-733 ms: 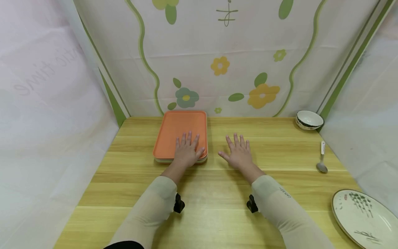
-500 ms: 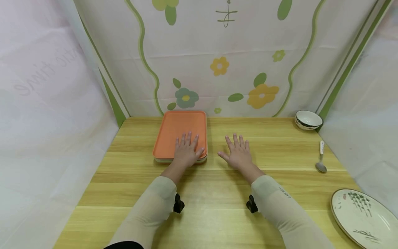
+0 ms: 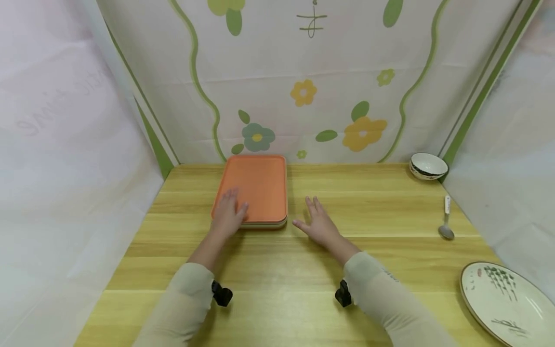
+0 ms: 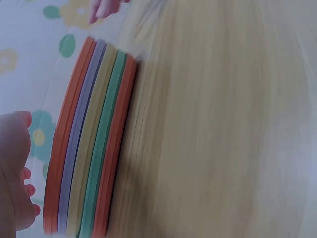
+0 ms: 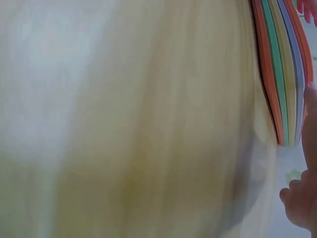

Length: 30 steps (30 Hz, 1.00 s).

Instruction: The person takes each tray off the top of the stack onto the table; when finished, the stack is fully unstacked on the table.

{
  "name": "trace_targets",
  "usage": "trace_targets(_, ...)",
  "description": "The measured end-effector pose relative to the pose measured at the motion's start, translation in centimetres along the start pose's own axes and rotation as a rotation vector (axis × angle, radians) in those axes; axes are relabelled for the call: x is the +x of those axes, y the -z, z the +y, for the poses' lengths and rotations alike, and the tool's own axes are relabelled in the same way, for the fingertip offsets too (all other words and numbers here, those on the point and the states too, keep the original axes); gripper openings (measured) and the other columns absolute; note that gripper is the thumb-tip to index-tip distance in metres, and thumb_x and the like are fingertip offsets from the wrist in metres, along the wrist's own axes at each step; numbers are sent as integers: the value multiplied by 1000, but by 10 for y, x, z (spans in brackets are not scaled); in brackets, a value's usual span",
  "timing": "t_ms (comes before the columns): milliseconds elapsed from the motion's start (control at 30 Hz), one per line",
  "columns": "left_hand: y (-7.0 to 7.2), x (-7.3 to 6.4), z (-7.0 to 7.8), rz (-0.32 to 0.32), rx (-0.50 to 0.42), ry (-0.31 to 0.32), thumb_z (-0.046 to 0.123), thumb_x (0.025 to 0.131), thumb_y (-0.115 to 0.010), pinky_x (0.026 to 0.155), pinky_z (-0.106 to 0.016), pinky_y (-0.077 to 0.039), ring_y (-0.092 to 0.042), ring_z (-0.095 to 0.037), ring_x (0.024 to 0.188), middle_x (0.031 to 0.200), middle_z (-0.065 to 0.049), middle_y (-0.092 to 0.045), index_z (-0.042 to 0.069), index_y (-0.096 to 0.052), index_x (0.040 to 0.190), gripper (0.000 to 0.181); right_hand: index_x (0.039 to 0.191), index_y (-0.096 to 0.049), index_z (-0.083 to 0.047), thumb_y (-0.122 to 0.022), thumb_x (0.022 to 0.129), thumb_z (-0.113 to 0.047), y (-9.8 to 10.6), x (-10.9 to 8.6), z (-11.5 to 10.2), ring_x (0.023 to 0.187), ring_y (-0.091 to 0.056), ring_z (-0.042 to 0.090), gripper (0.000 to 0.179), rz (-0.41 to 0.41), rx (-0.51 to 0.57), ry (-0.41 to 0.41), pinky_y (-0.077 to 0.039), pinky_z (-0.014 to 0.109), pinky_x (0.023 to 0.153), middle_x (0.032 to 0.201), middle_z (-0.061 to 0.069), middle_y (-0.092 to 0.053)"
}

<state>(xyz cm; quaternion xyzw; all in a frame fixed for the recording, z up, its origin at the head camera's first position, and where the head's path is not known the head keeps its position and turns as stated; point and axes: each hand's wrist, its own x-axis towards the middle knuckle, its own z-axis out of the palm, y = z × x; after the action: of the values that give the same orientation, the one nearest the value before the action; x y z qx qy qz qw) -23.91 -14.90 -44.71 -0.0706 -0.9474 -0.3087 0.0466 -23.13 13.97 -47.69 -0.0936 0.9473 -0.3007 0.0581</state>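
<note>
We locate the trays (image 3: 262, 185) in one flat stack at the rear of the table (image 3: 282, 294), left of centre, short edge toward us. In the left wrist view we count five layers, top to bottom: orange, purple, yellow, green, orange-red. We find the left hand (image 3: 226, 215) above the stack's near left corner, fingers extended, thumb apart, holding nothing. We find the right hand (image 3: 322, 226) just beside the near right corner, thumb toward the stack, fingers extended, likewise holding nothing. Along the right side of the table we note, rear to front, a bowl (image 3: 429, 165), a spoon (image 3: 446, 219) and a plate (image 3: 503, 306).
</note>
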Motion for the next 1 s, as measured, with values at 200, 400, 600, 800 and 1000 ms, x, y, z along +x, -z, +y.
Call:
trace_targets(200,17,-18,-32,75,-236,101,28,104,-45,123,-55,-18,-19,-39,149,162,-21,-20,3,-21,155,62,159,-10,-15,-64,91,-52,-20,-1,-4,149,-17,41,94,-13,211,-13,-22,62,119,165,15,-9)
trace_targets(400,22,-29,-48,45,-425,268,33,106,-40,124,-54,-12,-9,-37,152,165,-16,-8,10,-4,159,68,159,-10,-13,-68,89,-51,-33,2,-12,147,-29,36,99,-11,362,-26,-27,53,120,164,12,-19)
trace_targets(600,14,-32,-59,34,-572,357,30,106,-41,123,-49,-23,-20,-38,149,163,-21,-15,4,-7,158,67,159,-11,-11,-71,89,-43,-43,7,-19,143,-37,37,98,-27,439,-21,-33,48,118,161,16,-25)
trace_targets(800,8,-30,-66,37,-576,344,28,106,-42,123,-46,-23,-24,-36,148,159,-23,-27,-4,-22,154,61,158,-18,-16,-70,90,-39,-48,9,-22,138,-45,33,89,-29,482,2,-40,45,114,157,10,-37)
trace_targets(1000,8,-29,-68,50,-601,368,28,105,-45,123,-44,-24,-27,-32,148,157,-20,-34,0,-33,152,56,158,-21,-20,-67,92,-41,-49,11,-23,133,-51,32,83,-16,438,9,-44,45,111,150,12,-47)
